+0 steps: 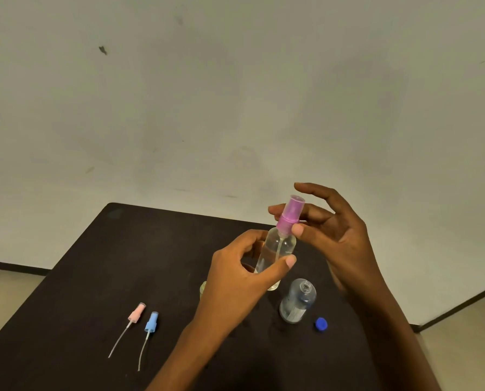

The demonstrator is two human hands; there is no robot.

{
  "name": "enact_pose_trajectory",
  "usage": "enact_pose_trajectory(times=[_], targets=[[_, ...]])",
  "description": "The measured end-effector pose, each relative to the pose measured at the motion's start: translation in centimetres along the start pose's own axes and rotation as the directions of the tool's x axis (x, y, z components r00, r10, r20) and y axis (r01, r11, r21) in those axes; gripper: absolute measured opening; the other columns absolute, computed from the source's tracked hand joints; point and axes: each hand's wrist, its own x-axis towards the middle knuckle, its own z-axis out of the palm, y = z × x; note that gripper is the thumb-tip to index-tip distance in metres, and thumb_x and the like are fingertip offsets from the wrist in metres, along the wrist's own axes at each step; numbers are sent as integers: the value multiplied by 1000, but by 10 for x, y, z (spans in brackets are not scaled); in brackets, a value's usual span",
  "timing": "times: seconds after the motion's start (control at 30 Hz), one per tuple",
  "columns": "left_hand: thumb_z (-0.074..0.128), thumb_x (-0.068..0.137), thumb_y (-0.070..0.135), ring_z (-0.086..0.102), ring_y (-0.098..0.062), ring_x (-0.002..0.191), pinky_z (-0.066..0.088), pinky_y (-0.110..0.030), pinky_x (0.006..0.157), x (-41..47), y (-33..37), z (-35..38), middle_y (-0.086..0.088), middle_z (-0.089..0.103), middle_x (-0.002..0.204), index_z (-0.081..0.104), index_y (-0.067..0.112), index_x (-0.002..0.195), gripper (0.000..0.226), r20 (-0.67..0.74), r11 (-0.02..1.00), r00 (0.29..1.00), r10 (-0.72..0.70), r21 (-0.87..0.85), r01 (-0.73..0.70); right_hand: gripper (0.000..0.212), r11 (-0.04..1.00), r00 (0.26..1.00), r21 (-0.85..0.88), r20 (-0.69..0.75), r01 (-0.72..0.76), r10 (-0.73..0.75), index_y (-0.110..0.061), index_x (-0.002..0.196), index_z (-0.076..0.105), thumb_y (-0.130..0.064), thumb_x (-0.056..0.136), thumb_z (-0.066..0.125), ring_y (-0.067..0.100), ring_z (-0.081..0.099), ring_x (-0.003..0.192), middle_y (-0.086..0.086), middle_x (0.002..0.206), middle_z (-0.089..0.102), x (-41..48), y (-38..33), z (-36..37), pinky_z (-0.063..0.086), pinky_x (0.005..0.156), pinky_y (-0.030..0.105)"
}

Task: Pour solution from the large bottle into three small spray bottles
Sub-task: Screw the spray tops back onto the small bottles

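Dark brown table (80,277) w/ a rounded far corner carries the things. On its left part lie a pink pump (136,314) and a blue pump (151,323), side by side, not touching, each w/ a thin dip tube pointing toward the near edge. More to the right stands a clear large bottle (297,301), upright, mouth open. Just beside it, on the right, lies a small blue cap (321,324).

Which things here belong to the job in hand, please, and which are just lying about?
In hand: small spray bottle, held by the left hand; its purple spray head, pinched by the right hand.
Set aside, all job parts: open large bottle, blue cap, pink spray head, blue spray head.
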Motion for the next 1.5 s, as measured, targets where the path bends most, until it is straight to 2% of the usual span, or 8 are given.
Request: enact_pose_trajectory(times=[0.27, 0.5, 0.63, 0.77, 1.03, 1.17, 1.3, 1.5], targets=[[69, 64, 55, 60, 3, 92, 49, -9, 75, 0, 0, -1, 20, 65, 85, 55, 44, 87, 29, -8, 1000, 1000, 11, 21, -11, 51, 995, 995, -92, -81, 45, -53, -24, 116, 53, -15, 69, 72, 22, 67, 95, 1, 97, 69, 2, 4, 0, 54, 79, 26], [61, 60, 55, 60, 3, 90, 47, -6, 71, 0, 2, 2, 20, 63, 80, 56, 41, 84, 29, 0, 1000, 1000, -5, 22, 5, 51, 990, 992, -137, -119, 33, -49, -35, 107, 52, -24, 63, 76, 5, 62, 93, -26, 95, 63, 3, 8, 8, 51, 74, 16], [69, 67, 50, 62, -3, 88, 49, -10, 74, 1, -1, 2, 14, 67, 86, 63, 27, 97, 38, 3, 1000, 1000, 11, -12, -11, 54, 1000, 996, -16, -90, 0, -1, -30, 122, 47, -22, 73, 69, 12, 64, 101, -13, 107, 67, 2, 10, 4, 53, 76, 19], [68, 66, 49, 62, -3, 90, 49, -11, 74, 3, -2, 2, 14, 66, 87, 62, 31, 97, 36, 4, 1000, 1000, 1, -26, -1, 50, 996, 996, 85, -86, -21, 28, -23, 125, 47, -11, 79, 62, 19, 66, 101, 0, 106, 71, -1, 13, -1, 51, 78, 18], [64, 61, 59, 63, -2, 90, 50, -12, 74, 3, -6, 5, 16, 67, 86, 61, 35, 95, 41, 2, 1000, 1000, -1, 0, 1, 55, 1000, 989, 28, -148, 7, -2, -27, 114, 54, -11, 65, 72, 14, 66, 89, -9, 88, 67, 0, 17, 0, 52, 71, 19], [67, 62, 57, 62, -1, 90, 49, -10, 73, 4, -7, 5, 16, 66, 87, 60, 35, 95, 40, 1, 1000, 1000, -2, 8, 2, 63, 999, 995, 43, -96, -31, 35, -34, 121, 49, -21, 66, 75, 13, 63, 102, -14, 105, 66, 0, 20, 3, 53, 76, 21], [68, 66, 52, 62, -2, 91, 48, -9, 74, 4, -8, 3, 16, 66, 89, 61, 31, 99, 40, 4, 1000, 1000, -13, -1, 13, 59, 980, 995, 181, -36, -80, 88, -28, 132, 41, -29, 79, 67, 18, 59, 113, -2, 116, 67, -1, 23, 2, 50, 89, 25], [68, 64, 52, 62, -3, 91, 50, -11, 74, 4, -9, 4, 15, 66, 90, 62, 31, 100, 42, 9, 1000, 1000, -22, 0, 22, 47, 980, 986, 186, -133, -75, 101, -24, 122, 51, -11, 77, 60, 23, 67, 98, 0, 97, 73, -1, 23, 1, 53, 81, 23]])
